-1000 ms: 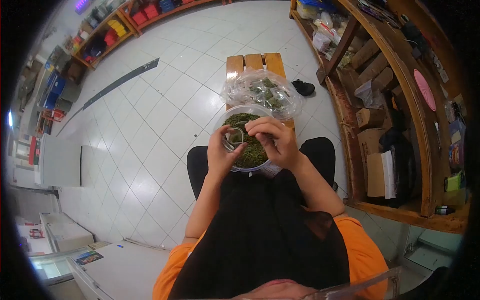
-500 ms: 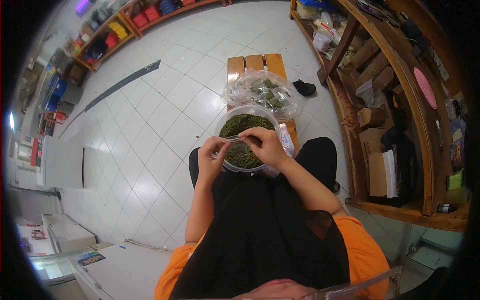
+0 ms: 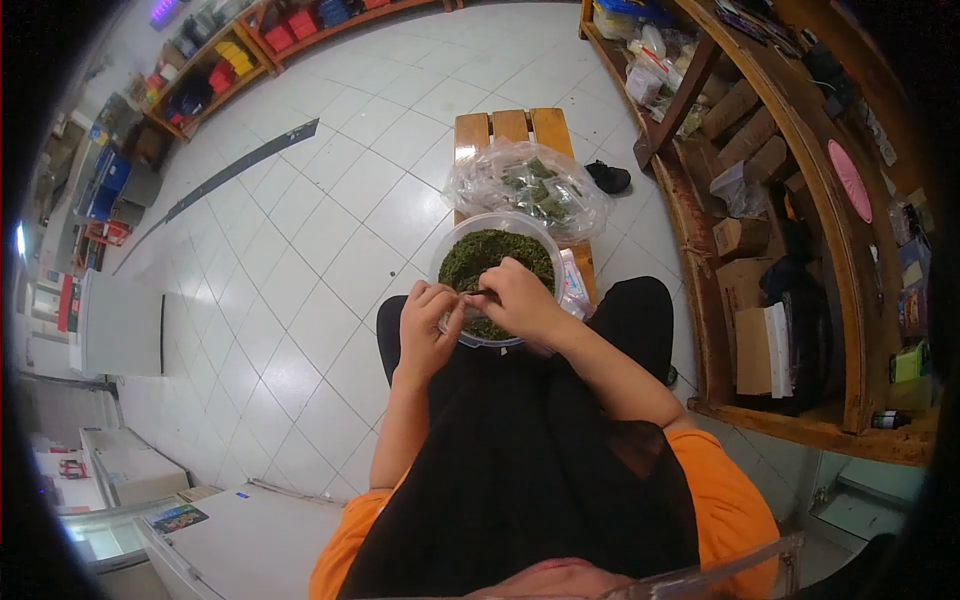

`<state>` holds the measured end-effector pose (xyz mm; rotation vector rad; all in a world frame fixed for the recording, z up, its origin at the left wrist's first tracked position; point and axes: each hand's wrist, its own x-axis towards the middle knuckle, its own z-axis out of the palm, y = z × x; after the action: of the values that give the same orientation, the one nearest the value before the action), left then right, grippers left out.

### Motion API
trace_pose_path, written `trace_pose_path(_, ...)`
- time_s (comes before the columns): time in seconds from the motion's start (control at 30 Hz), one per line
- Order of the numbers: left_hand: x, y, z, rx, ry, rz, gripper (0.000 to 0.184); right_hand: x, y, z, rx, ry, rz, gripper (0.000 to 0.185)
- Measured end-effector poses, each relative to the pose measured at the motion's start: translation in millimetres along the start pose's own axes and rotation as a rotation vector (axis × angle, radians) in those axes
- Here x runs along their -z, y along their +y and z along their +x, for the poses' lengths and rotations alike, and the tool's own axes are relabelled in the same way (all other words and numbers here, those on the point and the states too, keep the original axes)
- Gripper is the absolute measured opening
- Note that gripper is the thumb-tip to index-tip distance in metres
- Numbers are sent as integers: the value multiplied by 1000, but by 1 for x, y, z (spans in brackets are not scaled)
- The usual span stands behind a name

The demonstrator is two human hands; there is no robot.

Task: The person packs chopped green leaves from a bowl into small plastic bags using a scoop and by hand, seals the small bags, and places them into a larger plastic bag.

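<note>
Both hands meet over the near left part of a round clear plastic tub point(image 3: 549, 232) holding loose green moss point(image 3: 480, 250). My left hand point(image 3: 428, 318) is closed, pinching a small clear plastic bag that is mostly hidden by the fingers. Fingertips of my right hand point(image 3: 522, 303) are pinched at the other end of that bag, with a dark patch between them that I cannot make out. Behind the tub lies a large clear plastic bag point(image 3: 480, 185) with small green packets point(image 3: 545, 190) inside.
The tub stands by a slatted wooden bench point(image 3: 510, 125), with a pink and white pack point(image 3: 573, 283) at its right. A black shoe point(image 3: 608, 177) lies on the tiled floor point(image 3: 300, 270). Crowded wooden shelves point(image 3: 700, 270) stand at the right; white cabinets point(image 3: 240, 540) at the left.
My hands have come closer together, and the small bag stretched between them is now largely covered. My right hand has shifted slightly down and left.
</note>
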<state>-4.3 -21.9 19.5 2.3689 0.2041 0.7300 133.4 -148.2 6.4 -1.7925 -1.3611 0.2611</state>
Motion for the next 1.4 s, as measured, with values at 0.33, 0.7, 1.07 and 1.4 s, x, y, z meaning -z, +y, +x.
trace_pose_path(0.33,-1,-13,2,359,186,-338,33,9,26,22,-297,-187,307,29)
trace_pose_path(0.7,-22,6,3,828,-188,-1170,54,12,-2,5,8,86,325,14)
trace_pose_path(1.07,-17,13,3,412,155,-434,30,16,-2,-5,14,231,155,6)
trace_pose_path(1.4,-13,24,3,159,24,-85,12,18,-13,-16,-229,71,357,15)
